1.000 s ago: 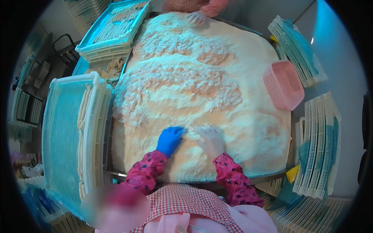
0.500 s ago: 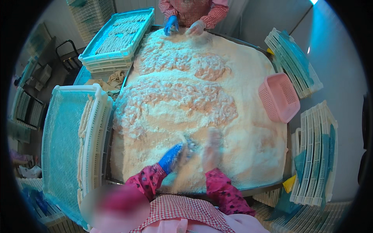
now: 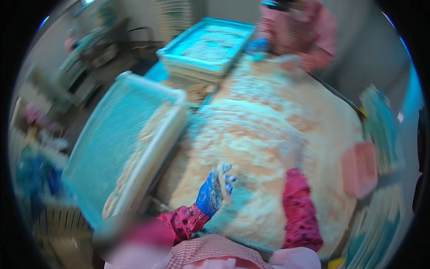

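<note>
My left hand (image 3: 208,195), in a blue glove dusted white, is held above the near part of a powder-covered table. Its fingers are curled round a pale, flour-coated strip (image 3: 222,177) that looks like raw meat. My right hand (image 3: 292,150), in a pale glove, reaches forward over the powder (image 3: 324,139); motion smears its fingers, so their grip cannot be made out. Beyond my hands, pinkish-white coated pieces (image 3: 244,119) lie heaped in the powder. To the left, a large mesh-bottomed tray (image 3: 179,95) holds a row of coated strips (image 3: 134,163) along its right side.
Across the table a co-worker in a pink checked apron (image 3: 293,33) works with gloved hands. A stack of trays (image 3: 192,62) with coated strips stands far left, near a crumpled cloth (image 3: 199,93). A pink basket (image 3: 359,170) and stacked trays (image 3: 380,127) line the right.
The view has swung leftward, so the scene sits further right and is blurred. My left hand has lifted off the powder with the strip. My right hand has moved forward, away from it.
</note>
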Demonstrator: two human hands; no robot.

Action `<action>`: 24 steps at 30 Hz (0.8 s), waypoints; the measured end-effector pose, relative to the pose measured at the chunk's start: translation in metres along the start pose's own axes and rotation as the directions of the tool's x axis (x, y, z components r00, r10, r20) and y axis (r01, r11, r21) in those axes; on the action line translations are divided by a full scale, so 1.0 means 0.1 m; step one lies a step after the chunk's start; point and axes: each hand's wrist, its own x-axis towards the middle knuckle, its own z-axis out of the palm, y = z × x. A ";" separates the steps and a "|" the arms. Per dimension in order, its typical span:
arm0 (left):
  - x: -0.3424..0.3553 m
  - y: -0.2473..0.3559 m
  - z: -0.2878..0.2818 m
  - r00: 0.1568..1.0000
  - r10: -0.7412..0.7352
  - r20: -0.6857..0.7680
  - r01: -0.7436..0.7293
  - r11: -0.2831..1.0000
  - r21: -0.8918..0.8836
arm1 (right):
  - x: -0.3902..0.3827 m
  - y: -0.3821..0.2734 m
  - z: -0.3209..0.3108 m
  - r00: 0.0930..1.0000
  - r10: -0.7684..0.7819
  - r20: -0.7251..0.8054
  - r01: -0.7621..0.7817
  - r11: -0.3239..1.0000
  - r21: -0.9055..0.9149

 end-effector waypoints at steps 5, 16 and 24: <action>-0.34 1.46 -0.04 0.763 0.641 -0.087 -0.546 0.710 0.445 | 0.42 0.67 0.09 0.970 0.009 0.241 -0.025 0.998 0.064; -1.22 2.63 -1.29 0.876 0.364 -0.318 0.191 0.343 0.920 | 0.56 0.50 0.11 0.960 0.118 0.255 -0.175 0.961 0.213; -1.37 2.33 -1.33 0.838 0.539 -0.083 0.115 -0.025 0.993 | -0.07 -0.50 -0.46 0.964 -0.136 0.229 -0.013 0.834 0.551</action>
